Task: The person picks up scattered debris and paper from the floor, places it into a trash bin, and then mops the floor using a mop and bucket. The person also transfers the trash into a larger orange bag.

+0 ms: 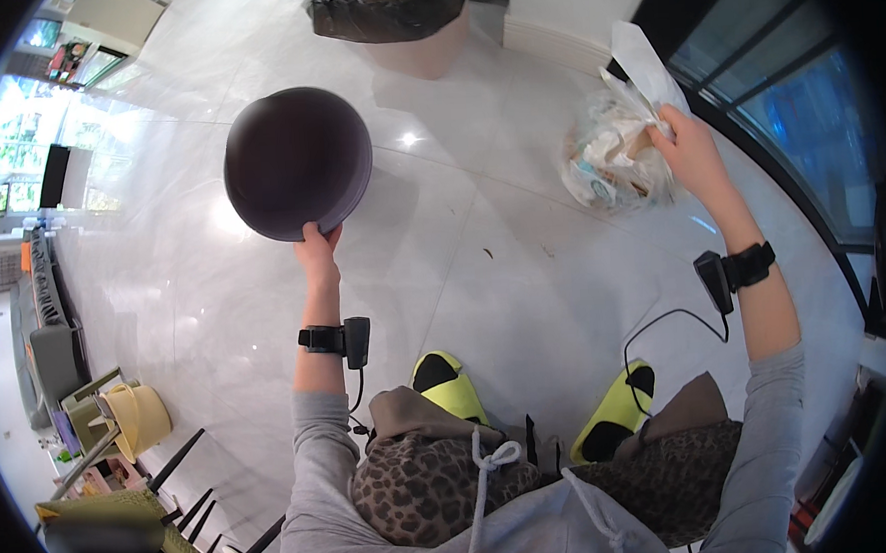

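Observation:
My left hand (pixel 319 253) grips the near rim of a dark purple round bin (pixel 298 164), whose opening faces up towards me. On the right, my right hand (pixel 688 151) is closed on the gathered top of a clear plastic bag (pixel 606 170) filled with crumpled white tissues and other litter. The bag hangs below the fingers; whether it touches the floor I cannot tell. Each wrist wears a black strap with a small cabled device.
A larger pale bin (pixel 423 48) with a black liner (pixel 388 16) stands at the top by the white wall (pixel 579 6). Small scraps (pixel 488 254) lie on the tiled floor. A black-framed glass door (pixel 802 107) is at right, a yellow bucket (pixel 146 420) and a chair (pixel 110 512) at lower left.

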`<state>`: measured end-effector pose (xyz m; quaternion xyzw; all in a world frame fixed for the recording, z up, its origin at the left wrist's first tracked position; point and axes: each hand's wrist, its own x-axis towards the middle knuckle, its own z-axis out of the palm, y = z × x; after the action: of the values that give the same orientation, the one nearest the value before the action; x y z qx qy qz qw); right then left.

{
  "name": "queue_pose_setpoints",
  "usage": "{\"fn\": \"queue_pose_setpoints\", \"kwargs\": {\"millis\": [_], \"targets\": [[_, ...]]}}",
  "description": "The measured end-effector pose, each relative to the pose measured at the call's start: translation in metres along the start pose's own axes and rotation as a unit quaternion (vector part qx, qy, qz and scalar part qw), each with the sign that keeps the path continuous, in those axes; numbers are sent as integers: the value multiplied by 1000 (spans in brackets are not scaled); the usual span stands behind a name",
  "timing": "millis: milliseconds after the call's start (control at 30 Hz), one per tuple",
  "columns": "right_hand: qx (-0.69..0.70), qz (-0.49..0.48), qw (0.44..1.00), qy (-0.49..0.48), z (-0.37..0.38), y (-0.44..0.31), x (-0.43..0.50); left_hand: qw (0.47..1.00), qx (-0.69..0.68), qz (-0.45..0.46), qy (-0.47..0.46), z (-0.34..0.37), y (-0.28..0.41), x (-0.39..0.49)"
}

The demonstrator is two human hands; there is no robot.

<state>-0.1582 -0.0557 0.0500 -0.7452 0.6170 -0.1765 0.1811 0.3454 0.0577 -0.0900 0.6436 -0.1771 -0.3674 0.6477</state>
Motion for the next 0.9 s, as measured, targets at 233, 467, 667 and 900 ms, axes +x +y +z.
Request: {"fn": "queue_pose_setpoints", "kwargs": {"millis": [233, 467, 667, 900], "targets": [[7, -12, 998, 59, 15, 9, 4, 1000, -28, -4, -6, -16, 50, 30], [8, 9, 999, 30, 10, -3, 8, 998, -68, 3, 4, 18, 100, 106], [25, 1, 999, 45, 20, 1, 9, 990, -109, 21, 82, 64, 118, 191], [28, 16, 999, 43, 17, -1, 9, 963, -223, 8, -149, 129, 118, 270]]}}
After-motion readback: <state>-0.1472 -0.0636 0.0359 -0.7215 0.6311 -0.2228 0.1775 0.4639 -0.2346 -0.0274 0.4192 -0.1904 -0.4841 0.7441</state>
